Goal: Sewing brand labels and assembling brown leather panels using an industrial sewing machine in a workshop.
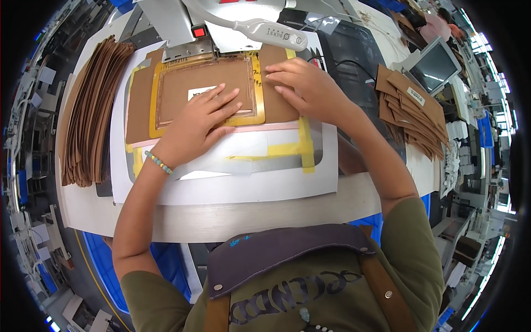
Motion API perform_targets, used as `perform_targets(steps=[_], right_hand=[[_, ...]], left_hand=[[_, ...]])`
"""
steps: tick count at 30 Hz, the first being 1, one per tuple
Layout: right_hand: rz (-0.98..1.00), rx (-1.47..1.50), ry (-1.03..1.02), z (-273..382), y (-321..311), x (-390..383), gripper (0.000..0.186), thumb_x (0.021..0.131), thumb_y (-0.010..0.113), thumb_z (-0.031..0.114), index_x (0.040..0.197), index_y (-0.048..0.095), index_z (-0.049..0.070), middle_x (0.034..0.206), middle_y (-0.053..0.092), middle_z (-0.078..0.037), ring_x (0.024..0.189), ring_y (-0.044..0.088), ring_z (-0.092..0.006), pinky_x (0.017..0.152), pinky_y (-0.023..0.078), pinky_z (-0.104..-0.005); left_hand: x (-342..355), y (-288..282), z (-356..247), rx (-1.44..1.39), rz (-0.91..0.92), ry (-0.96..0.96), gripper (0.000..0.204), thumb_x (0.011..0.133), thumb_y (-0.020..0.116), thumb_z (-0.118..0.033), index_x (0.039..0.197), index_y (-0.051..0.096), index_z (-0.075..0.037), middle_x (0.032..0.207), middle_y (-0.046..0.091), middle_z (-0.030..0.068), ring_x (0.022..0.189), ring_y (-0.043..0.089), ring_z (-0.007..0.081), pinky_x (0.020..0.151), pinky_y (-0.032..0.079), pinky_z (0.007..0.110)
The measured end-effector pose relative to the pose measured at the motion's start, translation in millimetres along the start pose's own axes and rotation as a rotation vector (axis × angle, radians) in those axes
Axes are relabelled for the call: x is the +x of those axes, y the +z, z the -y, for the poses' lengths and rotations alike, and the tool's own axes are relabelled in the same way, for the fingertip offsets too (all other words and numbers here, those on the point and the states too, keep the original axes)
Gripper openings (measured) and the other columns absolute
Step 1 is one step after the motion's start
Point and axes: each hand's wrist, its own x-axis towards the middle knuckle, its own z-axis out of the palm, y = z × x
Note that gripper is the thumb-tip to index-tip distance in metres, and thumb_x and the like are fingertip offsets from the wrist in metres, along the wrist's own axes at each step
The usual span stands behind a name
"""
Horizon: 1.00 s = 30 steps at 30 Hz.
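Observation:
A brown flat panel (279,113) lies on the table under a yellow-rimmed rectangular frame (260,108). Inside the frame, more brown material (221,72) shows, with a small white label (194,93) partly covered by fingers. My left hand (193,124), with a beaded bracelet at the wrist, rests spread over the frame's lower edge and the label. To the frame's right, my right hand (307,88) has its fingers stretched out over the panel's right part, holding nothing that I can see. A white sheet with yellow tape (307,146) lies beneath.
A sewing machine with a red switch (199,31) and a white lamp (271,34) stands beyond the frame. Brown panels are stacked at left (94,110) and right (412,110). A screen (434,66) stands far right. Blue bins (110,271) sit below the table edge.

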Motion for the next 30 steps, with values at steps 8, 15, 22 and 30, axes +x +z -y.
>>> perform_targets(steps=[8, 15, 22, 30], right_hand=[[-0.075, -0.075, -0.12, 10, 6, 9, 0.011, 0.089, 0.074, 0.015, 0.099, 0.076, 0.01, 0.099, 0.069, 0.001, 0.099, 0.064, -0.0206, 0.086, 0.054, -0.0363], [0.034, -0.389, -0.438, 17, 10, 38, 0.013, 0.081, 0.073, 0.012, 0.093, 0.073, 0.012, 0.095, 0.067, 0.004, 0.094, 0.063, -0.0133, 0.08, 0.053, -0.0272], [0.07, -0.341, -0.674, 8, 19, 55, 0.005, 0.082, 0.071, 0.015, 0.084, 0.067, 0.012, 0.088, 0.062, 0.003, 0.09, 0.062, -0.0137, 0.076, 0.052, -0.0266], [-0.052, -0.159, -0.509, 5, 36, 37, 0.009, 0.082, 0.07, 0.016, 0.09, 0.071, 0.012, 0.099, 0.07, 0.002, 0.09, 0.066, -0.0157, 0.071, 0.053, -0.0294]], left_hand=[[5, -2, 16, -0.123, -0.066, -0.112, 0.033, 0.098, 0.07, -0.013, 0.129, 0.071, -0.003, 0.142, 0.067, 0.0099, 0.129, 0.062, 0.0314, 0.109, 0.05, 0.042], [16, -3, 13, -0.002, -0.046, -0.04, 0.028, 0.092, 0.074, -0.007, 0.119, 0.073, -0.001, 0.127, 0.073, 0.011, 0.119, 0.067, 0.0303, 0.102, 0.055, 0.04], [5, -5, 12, -0.053, -0.078, -0.076, 0.027, 0.092, 0.075, -0.007, 0.119, 0.074, -0.001, 0.128, 0.073, 0.0117, 0.124, 0.065, 0.0312, 0.105, 0.054, 0.041], [6, 7, 12, -0.078, -0.093, -0.034, 0.028, 0.096, 0.073, -0.013, 0.121, 0.074, -0.002, 0.131, 0.073, 0.0094, 0.133, 0.06, 0.0313, 0.11, 0.051, 0.043]])
